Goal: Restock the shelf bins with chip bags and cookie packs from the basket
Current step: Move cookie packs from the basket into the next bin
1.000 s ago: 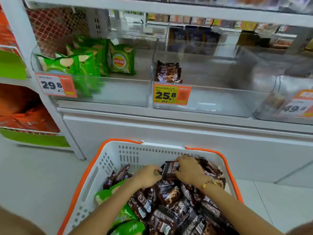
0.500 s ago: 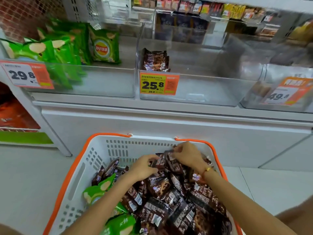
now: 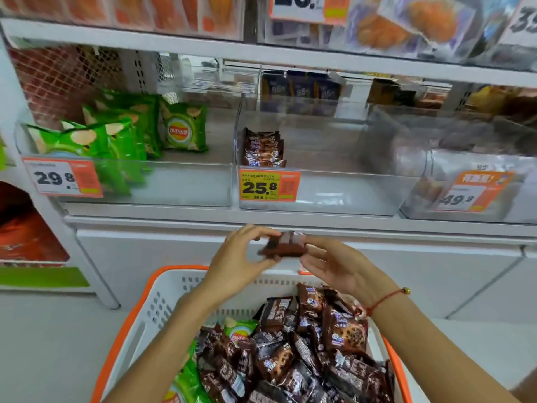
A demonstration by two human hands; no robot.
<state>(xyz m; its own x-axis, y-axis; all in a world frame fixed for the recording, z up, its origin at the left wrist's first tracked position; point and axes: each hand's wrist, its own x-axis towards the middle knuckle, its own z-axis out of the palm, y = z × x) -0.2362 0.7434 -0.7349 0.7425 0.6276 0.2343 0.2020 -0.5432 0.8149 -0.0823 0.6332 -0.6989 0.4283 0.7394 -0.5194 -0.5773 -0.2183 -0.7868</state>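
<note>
Holding cookie packs [image 3: 286, 247] in both hands' grip [image 3: 236, 257] [image 3: 334, 264], below tag "25.8" [image 3: 268, 186].

Single head-worn wide-angle view, facing forward and down: shelf bins [image 3: 319, 196] ahead, basket [image 3: 162, 303] close below; no second view.

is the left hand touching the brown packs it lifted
Touching. The head view shows the left hand with fingertips pinching one end of the brown packs; the right hand holds the other end.
</note>
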